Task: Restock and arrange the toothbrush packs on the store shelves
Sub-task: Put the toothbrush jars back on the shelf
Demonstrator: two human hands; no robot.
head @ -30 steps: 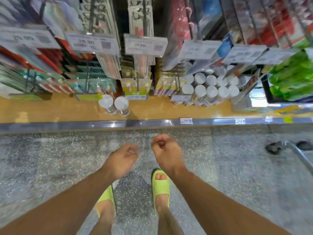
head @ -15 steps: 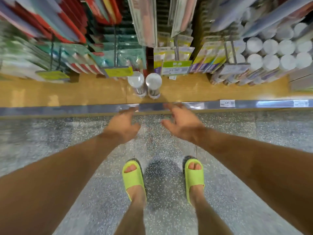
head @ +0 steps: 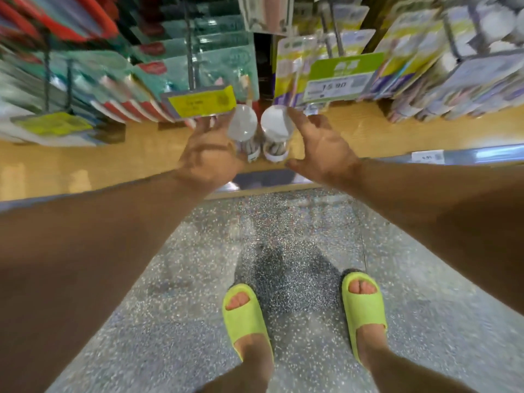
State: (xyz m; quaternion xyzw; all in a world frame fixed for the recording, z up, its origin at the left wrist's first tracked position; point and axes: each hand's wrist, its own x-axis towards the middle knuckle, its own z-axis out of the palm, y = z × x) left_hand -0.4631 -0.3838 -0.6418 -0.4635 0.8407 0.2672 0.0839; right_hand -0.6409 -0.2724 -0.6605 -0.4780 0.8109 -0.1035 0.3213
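Two clear round tubs with white lids stand side by side on the wooden bottom shelf [head: 85, 163]: the left tub [head: 244, 129] and the right tub [head: 276, 131]. My left hand [head: 208, 154] reaches in at the left tub's left side, fingers spread and touching or nearly touching it. Just right of the right tub, my right hand [head: 323, 148] is spread, thumb low and fingers up beside the lid. Neither hand has closed round a tub. Teal and red toothbrush packs [head: 170, 72] hang behind on pegs, purple and yellow packs [head: 295, 63] to the right.
Yellow price tag [head: 202, 102] and green price tag [head: 340, 75] hang just behind the tubs. More white-lidded tubs [head: 482, 32] are stacked at the upper right. A metal rail [head: 425, 160] edges the shelf. Speckled floor and my green sandals [head: 246, 316] lie below.
Both hands moved forward from above the floor, past the shelf rail, to either side of the two tubs, opening from loose fists. The view tilted down and closer.
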